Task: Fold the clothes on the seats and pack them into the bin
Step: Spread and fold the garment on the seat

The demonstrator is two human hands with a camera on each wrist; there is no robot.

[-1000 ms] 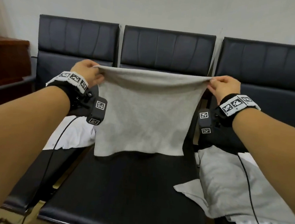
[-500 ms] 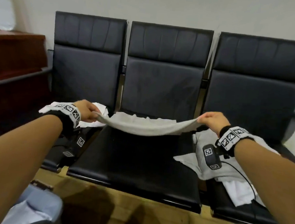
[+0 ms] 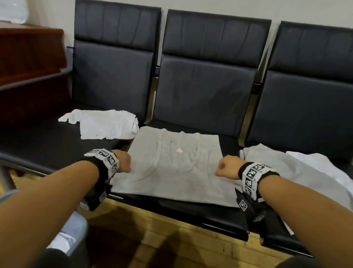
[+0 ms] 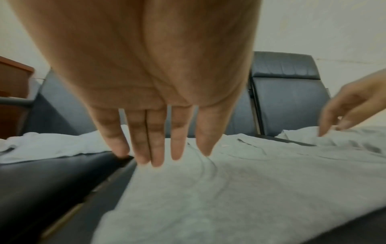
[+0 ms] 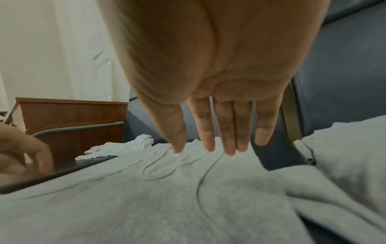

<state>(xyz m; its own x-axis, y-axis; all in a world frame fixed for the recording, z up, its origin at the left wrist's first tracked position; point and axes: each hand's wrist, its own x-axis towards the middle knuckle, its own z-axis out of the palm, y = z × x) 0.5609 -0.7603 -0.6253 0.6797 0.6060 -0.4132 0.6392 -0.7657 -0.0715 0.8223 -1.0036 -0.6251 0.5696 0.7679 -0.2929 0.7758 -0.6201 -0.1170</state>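
A grey tank top (image 3: 174, 170) lies spread flat on the middle seat (image 3: 196, 214), neckline toward the backrest. My left hand (image 3: 125, 161) is over its left edge and my right hand (image 3: 227, 169) over its right edge. The left wrist view shows the left hand (image 4: 160, 156) with straight fingers pointing down at the grey cloth (image 4: 229, 189), holding nothing. The right wrist view shows the right hand (image 5: 219, 148) likewise straight-fingered just above the cloth (image 5: 167, 198). Whether the fingertips touch the fabric I cannot tell.
A crumpled white garment (image 3: 106, 125) lies on the left seat. On the right seat lie a grey garment (image 3: 285, 171) and a white one (image 3: 322, 166). A brown wooden cabinet (image 3: 22, 56) stands at the left. A pale blue object (image 3: 73, 227) sits on the floor by my left forearm.
The grey tank top, held up by its top edge in both hands, came down and now lies flat on the middle seat. Both hands have let go.
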